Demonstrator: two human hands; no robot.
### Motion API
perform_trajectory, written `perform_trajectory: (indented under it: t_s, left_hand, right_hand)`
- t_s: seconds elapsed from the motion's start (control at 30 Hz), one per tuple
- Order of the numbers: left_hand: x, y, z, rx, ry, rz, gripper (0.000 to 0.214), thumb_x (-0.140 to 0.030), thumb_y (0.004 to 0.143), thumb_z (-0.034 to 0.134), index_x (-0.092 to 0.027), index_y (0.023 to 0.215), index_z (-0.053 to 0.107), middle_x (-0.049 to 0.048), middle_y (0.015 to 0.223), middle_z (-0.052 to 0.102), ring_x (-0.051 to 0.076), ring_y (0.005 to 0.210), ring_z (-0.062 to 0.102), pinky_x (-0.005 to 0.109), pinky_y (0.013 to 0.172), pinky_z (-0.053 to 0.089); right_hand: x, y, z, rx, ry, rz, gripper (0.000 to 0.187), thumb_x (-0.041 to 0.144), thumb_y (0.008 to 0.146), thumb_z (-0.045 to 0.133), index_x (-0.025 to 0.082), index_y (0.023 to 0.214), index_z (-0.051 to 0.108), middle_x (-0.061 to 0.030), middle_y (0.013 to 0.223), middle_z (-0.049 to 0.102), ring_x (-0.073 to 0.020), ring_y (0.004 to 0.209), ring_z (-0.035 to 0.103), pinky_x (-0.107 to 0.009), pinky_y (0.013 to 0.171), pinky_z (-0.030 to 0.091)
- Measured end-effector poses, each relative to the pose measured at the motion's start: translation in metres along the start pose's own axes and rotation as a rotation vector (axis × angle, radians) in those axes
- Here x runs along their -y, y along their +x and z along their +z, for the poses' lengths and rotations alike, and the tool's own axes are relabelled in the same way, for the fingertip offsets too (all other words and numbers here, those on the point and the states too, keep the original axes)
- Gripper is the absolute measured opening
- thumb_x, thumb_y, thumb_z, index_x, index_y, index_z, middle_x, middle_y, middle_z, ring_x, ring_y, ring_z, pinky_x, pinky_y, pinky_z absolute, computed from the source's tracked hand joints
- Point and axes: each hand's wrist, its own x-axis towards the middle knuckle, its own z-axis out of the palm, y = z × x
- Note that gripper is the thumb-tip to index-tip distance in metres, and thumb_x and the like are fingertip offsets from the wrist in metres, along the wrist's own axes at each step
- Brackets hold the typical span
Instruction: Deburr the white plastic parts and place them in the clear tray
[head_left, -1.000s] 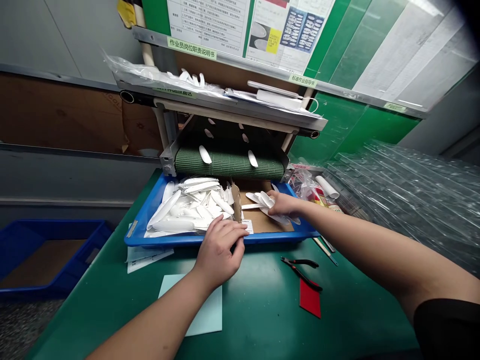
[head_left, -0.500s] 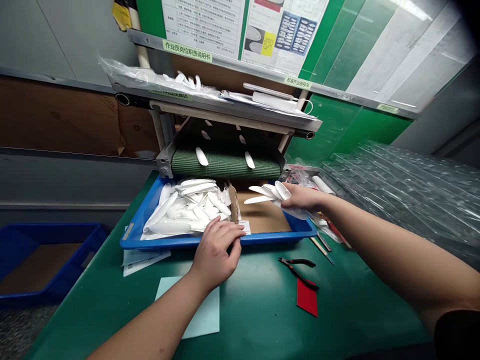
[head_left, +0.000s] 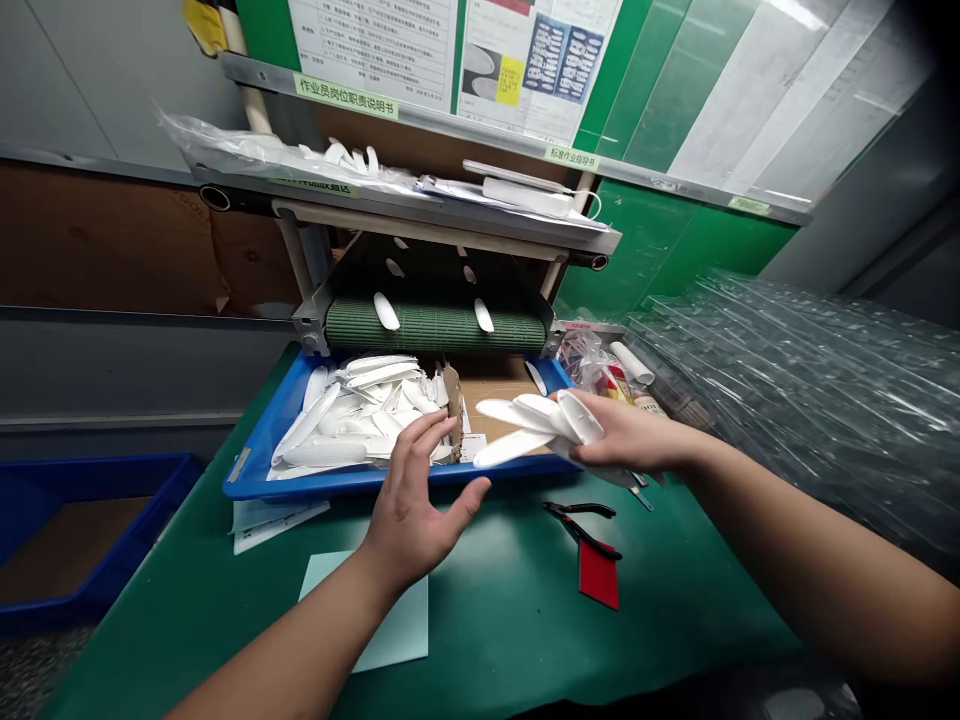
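Observation:
My right hand grips a fan of several long white plastic parts, held above the front right corner of the blue tray. My left hand hovers open at the tray's front rim, fingers spread and thumb out, holding nothing. The tray's left half holds a heap of the same white parts. A cardboard divider splits it from the brown cardboard floor on the right. Two more white parts lie on the green conveyor belt behind the tray.
Black-and-red cutters and a red card lie on the green table beside a pale sheet. Stacked clear plastic trays fill the right. Another blue bin sits low left. A shelf with bagged parts overhangs the belt.
My right hand has lifted the bundle of white parts out of the tray's right half and drawn it toward me. My left hand has come off the rim and opened.

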Motion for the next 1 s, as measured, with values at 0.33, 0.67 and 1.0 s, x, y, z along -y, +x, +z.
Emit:
perform_trajectory:
  t_s: [0.33, 0.67, 1.0]
  left_hand:
    - [-0.026, -0.004, 0.002, 0.776, -0.005, -0.475, 0.099, -0.051, 0.095, 0.067, -0.033, 0.169, 0.004, 0.0027, 0.096, 0.075, 0.029, 0.085, 0.072, 0.036, 0.075, 0.053]
    - [-0.021, 0.001, 0.007, 0.655, -0.107, -0.691, 0.048, -0.057, 0.103, 0.049, -0.028, 0.14, 0.059, 0.0078, 0.111, 0.072, 0.03, 0.103, 0.068, 0.036, 0.083, 0.047]
    - [-0.02, -0.014, 0.023, 0.474, -0.788, -0.951, 0.04, -0.055, 0.099, 0.063, -0.023, 0.122, 0.055, -0.0018, 0.083, 0.061, 0.014, 0.07, 0.058, 0.024, 0.058, 0.045]
  right_hand:
    - [0.03, -0.019, 0.042, 0.218, -0.139, -0.198, 0.082, 0.014, 0.077, 0.067, 0.034, 0.153, 0.045, 0.0024, 0.083, 0.068, -0.0173, 0.066, 0.063, -0.024, 0.058, 0.039]
    - [-0.001, -0.002, 0.07, -0.235, 0.517, -0.041, 0.061, 0.032, 0.081, 0.079, 0.024, 0.137, 0.055, -0.004, 0.11, 0.069, -0.0229, 0.093, 0.066, -0.032, 0.078, 0.052]
    - [0.035, 0.006, 0.144, -0.561, 1.139, -0.027, 0.051, 0.042, 0.082, 0.085, 0.022, 0.119, 0.054, -0.0019, 0.1, 0.066, -0.0201, 0.088, 0.063, -0.032, 0.076, 0.053]
